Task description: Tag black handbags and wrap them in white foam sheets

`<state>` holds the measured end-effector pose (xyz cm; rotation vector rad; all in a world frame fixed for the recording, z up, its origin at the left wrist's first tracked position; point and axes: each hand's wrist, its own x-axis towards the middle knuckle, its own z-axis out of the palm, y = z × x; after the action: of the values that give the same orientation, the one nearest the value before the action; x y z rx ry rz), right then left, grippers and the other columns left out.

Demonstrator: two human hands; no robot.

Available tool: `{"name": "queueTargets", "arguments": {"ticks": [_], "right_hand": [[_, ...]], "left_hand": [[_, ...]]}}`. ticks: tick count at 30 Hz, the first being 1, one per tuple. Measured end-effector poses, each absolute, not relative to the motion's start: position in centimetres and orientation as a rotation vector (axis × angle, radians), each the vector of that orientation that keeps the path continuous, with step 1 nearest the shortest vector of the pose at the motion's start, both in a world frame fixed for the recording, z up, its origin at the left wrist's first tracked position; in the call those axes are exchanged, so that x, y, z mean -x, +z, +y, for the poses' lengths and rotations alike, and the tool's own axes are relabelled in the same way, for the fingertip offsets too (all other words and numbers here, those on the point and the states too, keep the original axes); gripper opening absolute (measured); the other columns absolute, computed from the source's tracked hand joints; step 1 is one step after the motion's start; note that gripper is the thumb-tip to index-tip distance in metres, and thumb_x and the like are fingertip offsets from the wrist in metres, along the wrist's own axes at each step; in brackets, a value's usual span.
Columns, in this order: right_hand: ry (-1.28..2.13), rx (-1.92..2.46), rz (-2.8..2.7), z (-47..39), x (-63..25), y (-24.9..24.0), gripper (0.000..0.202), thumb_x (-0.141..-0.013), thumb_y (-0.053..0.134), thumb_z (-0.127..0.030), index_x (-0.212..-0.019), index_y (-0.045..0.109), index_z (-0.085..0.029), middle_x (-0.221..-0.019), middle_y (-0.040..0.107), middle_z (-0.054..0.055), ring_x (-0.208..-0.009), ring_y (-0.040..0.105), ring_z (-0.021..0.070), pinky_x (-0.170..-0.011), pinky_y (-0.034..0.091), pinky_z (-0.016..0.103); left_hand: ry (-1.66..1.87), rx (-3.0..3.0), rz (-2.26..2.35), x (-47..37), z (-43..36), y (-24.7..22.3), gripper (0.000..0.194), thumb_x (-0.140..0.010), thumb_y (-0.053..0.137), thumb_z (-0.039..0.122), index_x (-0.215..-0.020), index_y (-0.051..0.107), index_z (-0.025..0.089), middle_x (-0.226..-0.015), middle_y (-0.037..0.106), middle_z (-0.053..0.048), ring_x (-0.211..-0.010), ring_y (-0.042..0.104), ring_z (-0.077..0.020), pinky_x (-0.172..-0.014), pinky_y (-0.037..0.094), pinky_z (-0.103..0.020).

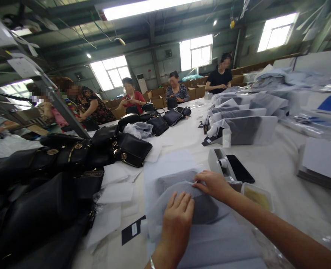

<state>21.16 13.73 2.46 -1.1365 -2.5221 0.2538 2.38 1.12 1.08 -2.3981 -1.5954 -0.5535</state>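
A dark handbag (pixel 206 210) lies on the table under thin white tissue paper (pixel 168 164), its shape showing through. My left hand (pixel 178 218) rests on the paper over the bag, fingers stretched out flat. My right hand (pixel 213 185) pinches an edge of the tissue paper at the top of the bag. A black tag with a white label (pixel 133 229) lies on the table left of the paper.
Black handbags (pixel 134 149) are heaped along the left. A tape dispenser (pixel 217 162), a phone (pixel 239 169) and a small plastic tub (pixel 257 196) stand right of my work. Tissue-wrapped bags (pixel 243 130) line up behind them. Several co-workers sit or stand across the table.
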Motion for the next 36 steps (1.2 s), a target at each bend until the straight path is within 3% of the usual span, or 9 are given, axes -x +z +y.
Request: {"name": "queueTargets", "arguments": {"ticks": [2, 6, 9, 12, 16, 20, 27, 30, 36], "right_hand": [[0.245, 1.147, -2.519, 13.9, -21.1, 2.3, 0.015, -0.088, 0.063, -0.036, -0.086, 0.069, -0.023, -0.084, 0.072, 0.003, -0.081, 0.066, 0.0198, -0.072, 0.047, 0.028], [0.123, 1.229, -2.492, 14.7, -21.0, 2.1, 0.015, -0.089, 0.061, -0.034, -0.092, 0.069, -0.022, -0.088, 0.073, 0.005, -0.081, 0.068, 0.0208, -0.073, 0.049, 0.03], [-0.01, 1.227, -2.418, 15.2, -22.0, 2.6, 0.02, -0.089, 0.057, -0.021, -0.107, 0.067, -0.02, -0.11, 0.071, 0.01, -0.099, 0.066, 0.025, -0.085, 0.05, 0.037], [-0.105, 1.18, -2.24, 15.0, -24.8, 3.2, 0.027, -0.09, 0.053, -0.023, -0.114, 0.066, -0.02, -0.124, 0.065, 0.011, -0.115, 0.059, 0.0273, -0.099, 0.045, 0.044], [-0.047, 1.432, -1.903, 13.7, -30.0, 2.6, 0.031, -0.088, 0.052, -0.04, -0.1, 0.072, -0.019, -0.124, 0.065, 0.012, -0.119, 0.056, 0.0303, -0.105, 0.042, 0.048], [0.391, 1.703, -1.752, 12.8, -33.0, 0.0, 0.041, -0.084, 0.051, -0.053, -0.086, 0.077, -0.022, -0.13, 0.062, 0.013, -0.119, 0.058, 0.0319, -0.104, 0.042, 0.047], [0.762, 1.611, -1.462, 13.7, -32.3, -2.0, 0.041, -0.072, 0.06, -0.06, -0.079, 0.08, -0.024, -0.132, 0.062, 0.01, -0.114, 0.062, 0.0342, -0.094, 0.049, 0.041], [0.804, 1.567, -1.367, 13.6, -31.4, -1.2, 0.04, -0.068, 0.063, -0.058, -0.078, 0.08, -0.023, -0.133, 0.061, 0.011, -0.112, 0.063, 0.035, -0.093, 0.048, 0.043], [0.565, 1.542, -1.301, 10.0, -29.6, 1.8, 0.036, -0.062, 0.066, -0.058, -0.076, 0.078, -0.027, -0.139, 0.056, 0.003, -0.121, 0.055, 0.0345, -0.109, 0.034, 0.046]], "left_hand": [[-0.478, 2.398, -1.691, -3.2, 1.1, -0.3, 0.03, -0.095, 0.049, 0.016, -0.12, 0.064, 0.022, -0.131, 0.063, -0.007, -0.125, 0.056, -0.0267, -0.107, 0.046, -0.049], [-0.382, 2.311, -1.826, -3.3, 1.8, -1.2, 0.04, -0.093, 0.054, 0.021, -0.131, 0.057, 0.029, -0.146, 0.049, -0.007, -0.136, 0.041, -0.0349, -0.106, 0.04, -0.064], [-0.312, 2.293, -1.904, -3.1, 2.3, -0.7, 0.047, -0.089, 0.059, 0.021, -0.134, 0.053, 0.035, -0.151, 0.043, -0.006, -0.139, 0.037, -0.0361, -0.104, 0.039, -0.066], [-0.266, 2.302, -1.947, -3.1, 2.4, -0.1, 0.05, -0.088, 0.061, 0.02, -0.135, 0.052, 0.036, -0.152, 0.041, -0.007, -0.139, 0.036, -0.0366, -0.103, 0.04, -0.066], [-0.271, 2.29, -1.951, -3.1, 2.4, 0.1, 0.05, -0.088, 0.06, 0.018, -0.134, 0.053, 0.035, -0.152, 0.041, -0.007, -0.14, 0.035, -0.0357, -0.103, 0.038, -0.066], [-0.297, 2.272, -1.947, -3.0, 2.4, -0.5, 0.051, -0.087, 0.061, 0.017, -0.134, 0.053, 0.035, -0.152, 0.041, -0.007, -0.14, 0.035, -0.0353, -0.103, 0.038, -0.065], [-0.354, 2.297, -1.976, -2.7, 2.7, -1.4, 0.053, -0.085, 0.065, 0.025, -0.134, 0.053, 0.039, -0.152, 0.04, -0.006, -0.139, 0.036, -0.0373, -0.103, 0.039, -0.067], [-0.376, 2.294, -1.996, -2.7, 2.6, -1.2, 0.05, -0.086, 0.065, 0.029, -0.133, 0.054, 0.039, -0.152, 0.04, -0.005, -0.14, 0.036, -0.0361, -0.104, 0.038, -0.067], [-0.381, 2.305, -2.003, -2.7, 2.5, -1.2, 0.049, -0.087, 0.064, 0.03, -0.134, 0.053, 0.039, -0.153, 0.038, -0.004, -0.141, 0.033, -0.0354, -0.105, 0.036, -0.067]]}}
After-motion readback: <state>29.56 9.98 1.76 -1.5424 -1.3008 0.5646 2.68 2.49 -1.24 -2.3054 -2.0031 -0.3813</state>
